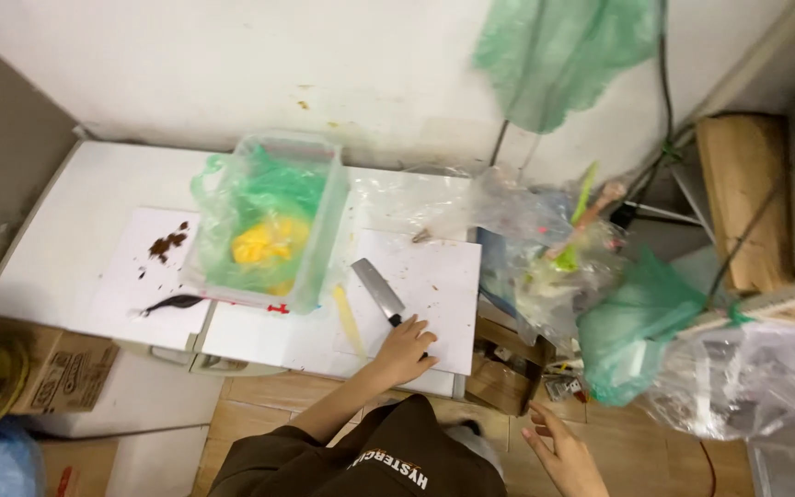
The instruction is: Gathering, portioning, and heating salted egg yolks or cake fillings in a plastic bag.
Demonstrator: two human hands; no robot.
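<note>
The left hand (pixel 405 350) lies on the handle of a knife (pixel 379 293), with its fingers bent over the dark handle, but I cannot tell if it has a firm hold yet. The knife has a wide grey blade that points up and to the left, and it rests on a white cutting board (pixel 439 285) on the white table (pixel 75 221). The right hand (pixel 565 453) is low down, away from the table, above the brown floor tiles. It is open, with fingers spread, and it holds nothing. Just left of the knife lies a thin yellow strip (pixel 348 320). Behind that strip stands a clear plastic box (pixel 310 248) with a green plastic bag (pixel 264 198) inside it, and something yellow (pixel 264 244) sits in the bag. Further left is a white sheet (pixel 140 285) with dark brown crumbs (pixel 167 244) and a long dark scrap (pixel 166 303) on it. To the right of the table is a heap of clear plastic bags (pixel 526 239), and beside them hangs a green bag (pixel 637 327). Another green bag (pixel 558 55) hangs on the wall above. A cardboard box (pixel 62 368) sits on the floor at the left.
</note>
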